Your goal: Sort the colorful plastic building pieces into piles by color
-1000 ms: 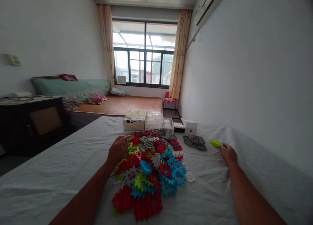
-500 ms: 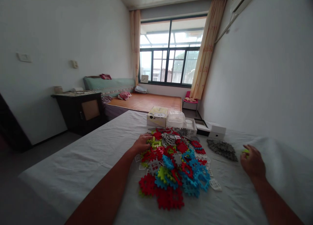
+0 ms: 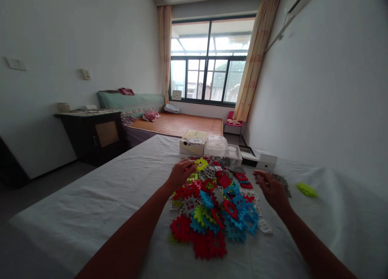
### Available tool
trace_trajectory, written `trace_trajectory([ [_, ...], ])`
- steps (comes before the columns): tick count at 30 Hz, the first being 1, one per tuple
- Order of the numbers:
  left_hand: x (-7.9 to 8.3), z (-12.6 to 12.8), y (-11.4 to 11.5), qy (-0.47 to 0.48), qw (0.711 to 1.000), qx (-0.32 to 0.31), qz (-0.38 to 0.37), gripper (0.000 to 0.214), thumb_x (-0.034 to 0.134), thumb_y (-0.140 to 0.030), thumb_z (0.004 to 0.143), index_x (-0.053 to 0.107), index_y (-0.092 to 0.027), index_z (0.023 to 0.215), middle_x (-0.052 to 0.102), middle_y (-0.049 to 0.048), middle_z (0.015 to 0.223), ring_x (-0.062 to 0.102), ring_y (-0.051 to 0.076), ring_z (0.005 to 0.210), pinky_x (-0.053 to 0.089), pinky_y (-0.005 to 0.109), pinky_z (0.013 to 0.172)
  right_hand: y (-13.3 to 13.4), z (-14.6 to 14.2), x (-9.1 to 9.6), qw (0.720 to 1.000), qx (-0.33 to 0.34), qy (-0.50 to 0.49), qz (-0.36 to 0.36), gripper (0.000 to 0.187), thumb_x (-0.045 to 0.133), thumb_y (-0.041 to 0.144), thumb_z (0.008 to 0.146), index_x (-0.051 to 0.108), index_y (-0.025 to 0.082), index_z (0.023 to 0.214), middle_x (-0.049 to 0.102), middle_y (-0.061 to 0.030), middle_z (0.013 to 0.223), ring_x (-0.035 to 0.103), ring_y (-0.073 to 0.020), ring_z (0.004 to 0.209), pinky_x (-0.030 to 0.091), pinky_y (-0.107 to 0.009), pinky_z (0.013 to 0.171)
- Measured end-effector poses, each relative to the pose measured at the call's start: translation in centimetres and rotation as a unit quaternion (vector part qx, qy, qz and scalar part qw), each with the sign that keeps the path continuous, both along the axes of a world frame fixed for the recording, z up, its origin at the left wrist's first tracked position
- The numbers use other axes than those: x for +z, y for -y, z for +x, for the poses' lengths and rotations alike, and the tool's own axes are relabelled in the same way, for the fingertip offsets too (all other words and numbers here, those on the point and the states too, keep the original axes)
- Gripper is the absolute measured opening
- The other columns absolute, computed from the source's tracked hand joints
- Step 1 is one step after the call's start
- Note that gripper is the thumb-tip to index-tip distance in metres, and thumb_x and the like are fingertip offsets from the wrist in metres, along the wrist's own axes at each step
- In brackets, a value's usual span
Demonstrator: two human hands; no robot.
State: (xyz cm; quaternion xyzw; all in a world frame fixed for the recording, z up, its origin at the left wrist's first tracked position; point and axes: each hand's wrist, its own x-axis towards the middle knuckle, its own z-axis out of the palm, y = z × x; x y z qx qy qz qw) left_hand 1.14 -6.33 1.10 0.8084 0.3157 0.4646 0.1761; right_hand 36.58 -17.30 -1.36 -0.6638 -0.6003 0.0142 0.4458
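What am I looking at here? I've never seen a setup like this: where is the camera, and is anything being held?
There is no machine, just a person's two bare hands. All the pictures come from one head-worn camera looking forward and down. On the cloth-covered surface lies a heap of toothed plastic pieces in red, blue, gray, white and yellow-green. The left hand holds a yellow-green piece. The right hand holds nothing I can see; it partly hides a gray pile. Farther right sits a yellow-green pile.
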Motion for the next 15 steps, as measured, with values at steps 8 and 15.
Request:
trace_trajectory([
  [8,0.4,3.7,4.8,-0.027,0.981,-0.19,-0.011,0.025,0.059,-0.034,0.086,0.071,-0.021,0.104,0.067,0.0076,0.096,0.062,0.016,0.083,0.052,0.026,0.073,2.6,-10.4,2.7,0.961,0.265,-0.055,-0.063,0.034,0.05,0.044,0.088,0.062,0.024,0.113,0.07,-0.0048,0.096,0.065,-0.0188,0.081,0.052,-0.03,0.07],
  [15,0.1,3.1,3.5,-0.029,0.989,-0.146,-0.015,0.027,0.05,-0.033,0.091,0.068,-0.022,0.109,0.067,0.0076,0.103,0.063,0.017,0.091,0.054,0.025,0.069,-0.5,0.7,0.0,0.981,0.011,-0.19,0.046,0.049,0.056,0.056,0.077,0.065,0.014,0.101,0.07,-0.0065,0.079,0.064,-0.0186,0.067,0.055,-0.031,0.062],
])
